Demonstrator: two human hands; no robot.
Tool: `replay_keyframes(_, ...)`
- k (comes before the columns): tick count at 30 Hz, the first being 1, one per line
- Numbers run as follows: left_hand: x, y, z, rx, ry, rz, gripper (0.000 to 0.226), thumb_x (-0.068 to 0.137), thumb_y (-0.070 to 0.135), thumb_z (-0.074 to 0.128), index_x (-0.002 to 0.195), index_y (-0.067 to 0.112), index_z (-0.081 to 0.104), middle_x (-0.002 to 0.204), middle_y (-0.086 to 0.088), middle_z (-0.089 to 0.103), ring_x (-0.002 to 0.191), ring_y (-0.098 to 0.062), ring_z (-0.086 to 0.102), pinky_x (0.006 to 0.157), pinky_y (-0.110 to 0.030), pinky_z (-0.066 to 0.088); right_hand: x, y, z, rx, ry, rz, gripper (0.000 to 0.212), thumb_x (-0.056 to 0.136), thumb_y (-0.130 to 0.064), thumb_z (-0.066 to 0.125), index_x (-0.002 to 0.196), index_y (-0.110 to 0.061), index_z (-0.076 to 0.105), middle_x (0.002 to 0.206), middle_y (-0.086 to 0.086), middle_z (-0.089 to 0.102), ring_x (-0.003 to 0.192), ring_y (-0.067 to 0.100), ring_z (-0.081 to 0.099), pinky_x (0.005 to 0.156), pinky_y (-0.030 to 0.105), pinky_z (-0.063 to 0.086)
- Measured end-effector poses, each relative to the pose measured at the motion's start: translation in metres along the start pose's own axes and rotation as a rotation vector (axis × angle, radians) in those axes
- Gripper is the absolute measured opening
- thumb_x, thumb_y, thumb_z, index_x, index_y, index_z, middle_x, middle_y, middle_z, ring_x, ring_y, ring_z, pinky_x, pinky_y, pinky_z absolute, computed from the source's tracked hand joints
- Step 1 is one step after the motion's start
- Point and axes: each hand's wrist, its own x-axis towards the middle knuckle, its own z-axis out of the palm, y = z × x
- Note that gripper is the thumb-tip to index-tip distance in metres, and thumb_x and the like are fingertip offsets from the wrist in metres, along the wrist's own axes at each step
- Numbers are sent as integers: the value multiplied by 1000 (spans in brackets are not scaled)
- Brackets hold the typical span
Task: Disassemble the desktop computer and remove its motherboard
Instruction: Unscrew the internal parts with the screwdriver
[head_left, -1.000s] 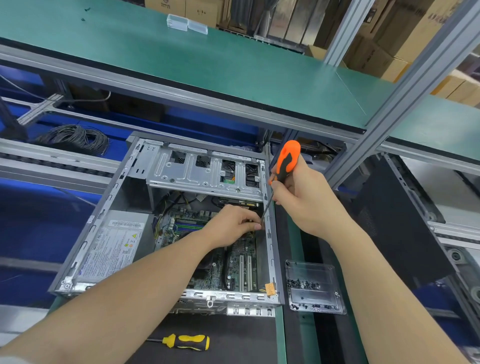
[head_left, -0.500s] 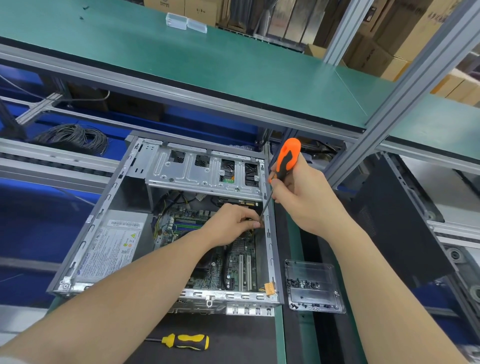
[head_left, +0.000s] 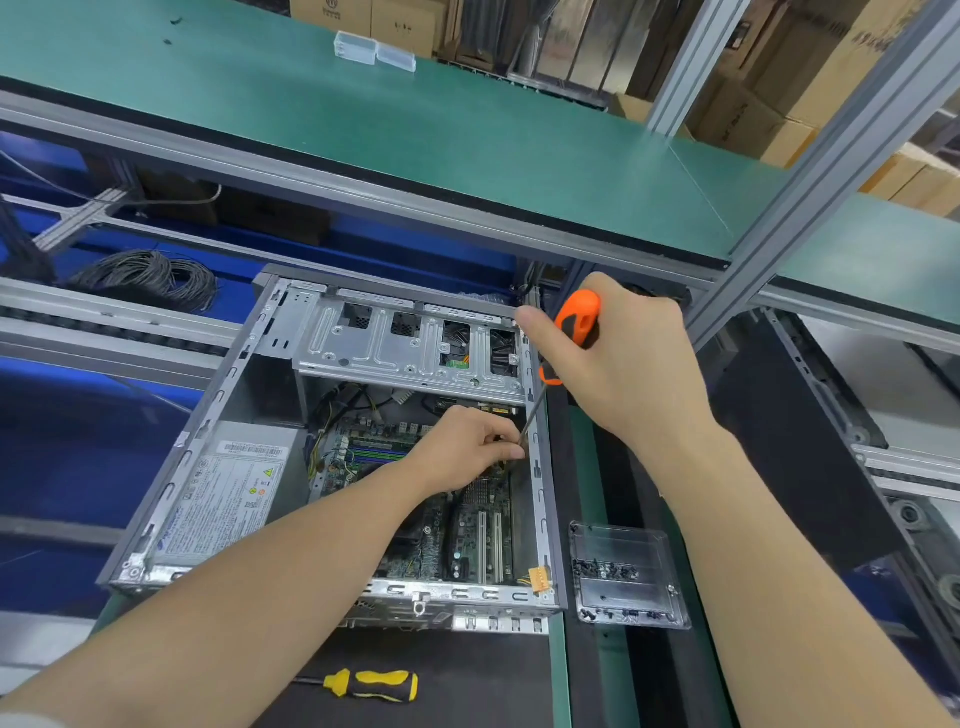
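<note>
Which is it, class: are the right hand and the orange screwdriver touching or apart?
Touching. The head view shows the right hand gripping the handle of the orange screwdriver, fingers curled round it.

Power supply label (head_left: 228, 499), warning triangle (head_left: 268, 472) (print illegible)

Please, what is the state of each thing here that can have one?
computer case: on its side, open.
motherboard: inside the case, not yet removed.
orange screwdriver: held, shaft slanting into the case.
right hand: grips the orange handle.
left hand: inside the case, fingers curled at the shaft's tip.
yellow screwdriver: lying unused before the case.
clear tray: open, holding small dark screws.
</note>
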Motion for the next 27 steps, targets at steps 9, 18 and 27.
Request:
replay_keyframes(9, -3, 4, -3, 4, 25, -1, 17, 88, 37, 81, 76, 37, 69, 51, 21, 47, 52, -4, 39, 53, -18, 32, 16, -6, -21, 221, -411, 84, 7, 75, -19, 77, 74, -19, 70, 70, 0, 69, 62, 21, 66, 59, 37, 58)
replay_keyframes(18, -2, 5, -2, 12, 15, 3, 21, 82, 43, 84, 78, 29, 70, 49, 14, 44, 52, -6, 35, 55, -25, 30, 27, -2, -24, 391, -671, 85, 37, 60, 4, 66, 76, -26, 79, 67, 3, 69, 56, 7, 56, 53, 21, 47)
replay_keyframes(27, -13, 42, -45, 103, -201, 55, 25, 89, 51, 74, 109, 36, 74, 53, 14, 41, 48, -4, 36, 52, -21, 25, 26, 1, -16, 566, -628, -32, 48, 64, 20, 42, 73, -19, 67, 76, 2, 72, 74, 13, 68, 68, 32, 56)
